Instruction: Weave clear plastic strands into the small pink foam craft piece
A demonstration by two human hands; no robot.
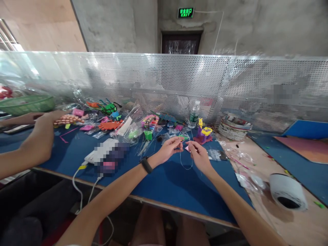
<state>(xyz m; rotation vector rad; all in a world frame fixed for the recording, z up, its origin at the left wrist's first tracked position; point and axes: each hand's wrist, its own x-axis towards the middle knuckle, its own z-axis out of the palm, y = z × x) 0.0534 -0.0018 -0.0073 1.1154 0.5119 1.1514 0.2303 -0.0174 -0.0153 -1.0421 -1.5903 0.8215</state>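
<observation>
Above the blue mat, my left hand [169, 150], with a dark band at the wrist, pinches a thin pale cord [186, 168]. The cord hangs in a loop between the hands. Opposite it, my right hand [200, 156] has its thumb and fingers pressed together on the cord. A small green piece [183, 138] shows by my left fingertips; whether it is held, I cannot tell. Beside my right fingers is a small pink piece [187, 148], partly hidden. Just behind stands a purple and yellow animal figure [203, 132].
Thin wires [145, 147] lie left of my hands, near a white power bank [101, 152] with cables. Behind are an orange crab-like figure [110, 125] and a water bottle [194, 114]. A co-worker's arm [33, 143] reaches in from the left. At right sits a white roll [288, 191].
</observation>
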